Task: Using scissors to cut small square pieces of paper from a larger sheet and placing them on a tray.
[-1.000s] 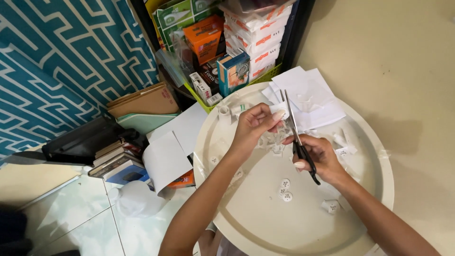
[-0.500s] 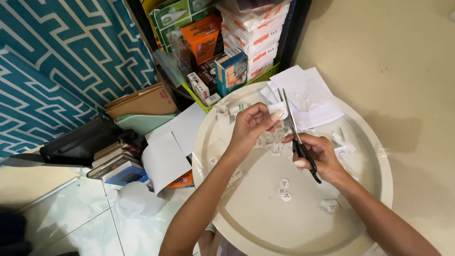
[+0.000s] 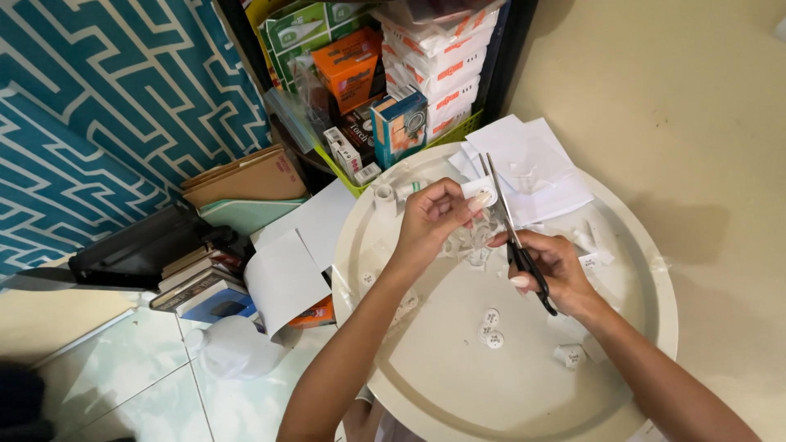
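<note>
Scissors (image 3: 514,237), black-handled, long blades pointing up and away; held in the right hand (image 3: 550,268), fingers closed through and around the handles. Blades stand slightly parted, tips near a white paper stack (image 3: 532,168) at the far rim of the tray (image 3: 639,262).

Strip (image 3: 477,195), small, white, pinched between thumb and fingers of the left hand (image 3: 431,219), just left of the blades and above the middle of the tray. Whether the blades touch it cannot be told.

Clear plastic scraps (image 3: 471,244) lie below the strip, between the two hands.

Round white discs (image 3: 490,326), three, lie close together on the tray floor, nearer the person. More small white bits (image 3: 570,355) lie to the right, near the right wrist.

Tray: round, cream, shallow rim, carries all of the above.

Shelf (image 3: 385,90) beyond the tray: stacked cartons, orange, green, white and blue.

Floor to the left: loose white sheets (image 3: 286,278), a pile of books (image 3: 201,282), a black flat case (image 3: 131,250), brown folders (image 3: 241,176), a white plastic jug (image 3: 233,348).

Wall at left: teal with white maze pattern (image 3: 90,115).
</note>
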